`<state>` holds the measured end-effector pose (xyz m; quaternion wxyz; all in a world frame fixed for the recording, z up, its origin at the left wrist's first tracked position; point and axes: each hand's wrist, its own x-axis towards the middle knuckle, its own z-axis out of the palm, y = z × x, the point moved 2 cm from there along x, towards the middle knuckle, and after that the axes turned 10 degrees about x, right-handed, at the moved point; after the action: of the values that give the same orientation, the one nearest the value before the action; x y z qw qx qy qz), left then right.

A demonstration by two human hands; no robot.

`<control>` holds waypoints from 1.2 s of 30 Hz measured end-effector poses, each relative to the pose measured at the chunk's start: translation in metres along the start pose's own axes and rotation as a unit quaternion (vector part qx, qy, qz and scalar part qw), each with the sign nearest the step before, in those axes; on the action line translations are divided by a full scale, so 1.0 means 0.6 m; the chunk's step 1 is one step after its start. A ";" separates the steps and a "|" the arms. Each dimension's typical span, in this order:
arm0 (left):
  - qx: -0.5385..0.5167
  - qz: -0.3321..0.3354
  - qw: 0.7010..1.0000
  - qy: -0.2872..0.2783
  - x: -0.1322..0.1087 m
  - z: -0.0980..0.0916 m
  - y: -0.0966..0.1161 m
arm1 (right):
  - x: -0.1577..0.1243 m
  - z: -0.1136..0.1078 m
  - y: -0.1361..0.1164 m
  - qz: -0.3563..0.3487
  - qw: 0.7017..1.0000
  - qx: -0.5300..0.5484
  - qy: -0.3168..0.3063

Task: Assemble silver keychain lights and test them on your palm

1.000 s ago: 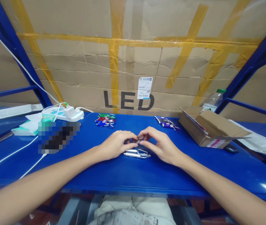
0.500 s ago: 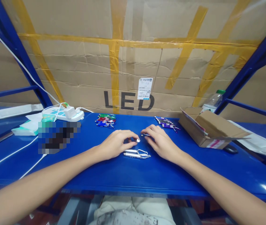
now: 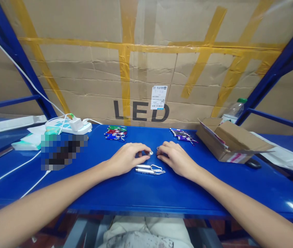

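Note:
My left hand (image 3: 128,159) is closed, its thumb and fingers pinching a small silver piece with a round, pale end (image 3: 150,153); the rest of that piece is hidden by the fingers. Just to the right, my right hand (image 3: 175,157) has its fingertips pressed together, and a small metal loop (image 3: 158,148) peeks out at them. What else it holds is hidden. Below the hands, silver penlights with carabiner clips (image 3: 146,170) lie side by side on the blue table (image 3: 146,193). The two hands are apart.
Green, red and blue penlights (image 3: 115,132) lie in a group at the back left. Dark and purple ones (image 3: 184,136) lie back right, beside an open cardboard box (image 3: 213,143). A bottle (image 3: 232,112) stands behind it. A power strip (image 3: 83,129) and cables are left.
My right hand has drawn its fingers closer together, so less of the metal loop shows. The left hand keeps its pinch, with the silver piece tilted slightly. The silver penlights stay put.

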<state>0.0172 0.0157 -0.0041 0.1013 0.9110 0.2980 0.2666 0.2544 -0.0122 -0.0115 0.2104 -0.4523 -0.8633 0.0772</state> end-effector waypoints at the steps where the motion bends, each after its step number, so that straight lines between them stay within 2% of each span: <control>1: 0.001 0.002 1.000 0.001 0.000 0.000 0.000 | 0.000 0.000 0.000 0.002 1.000 0.015 0.001; 7: 0.009 0.007 1.000 0.004 0.000 -0.001 0.000 | -0.002 0.004 0.001 -0.006 0.993 0.114 0.006; 11: 0.011 0.007 1.000 0.005 0.000 -0.002 0.001 | 0.000 0.003 -0.002 0.019 0.983 0.180 0.003; 16: 0.006 0.006 1.000 0.004 0.001 -0.003 0.002 | 0.002 -0.011 -0.021 0.030 0.968 0.236 0.086; 21: 0.010 0.005 1.000 -0.002 0.001 -0.003 0.003 | 0.000 -0.020 -0.038 -0.038 0.943 0.304 0.133; 23: 0.011 0.005 1.000 -0.006 0.001 -0.003 0.004 | -0.001 -0.021 -0.042 -0.057 0.939 0.311 0.137; 31: 0.010 0.017 1.000 -0.010 0.000 0.000 0.009 | 0.000 -0.016 -0.047 -0.060 0.948 0.289 0.114; 36: 0.010 0.035 0.999 -0.009 -0.002 0.000 0.015 | 0.004 -0.010 -0.048 -0.037 0.936 0.329 0.123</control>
<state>0.0208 0.0078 -0.0012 0.0851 0.9242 0.2679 0.2587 0.2341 -0.0274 0.0043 0.4548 -0.3315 -0.7730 0.2929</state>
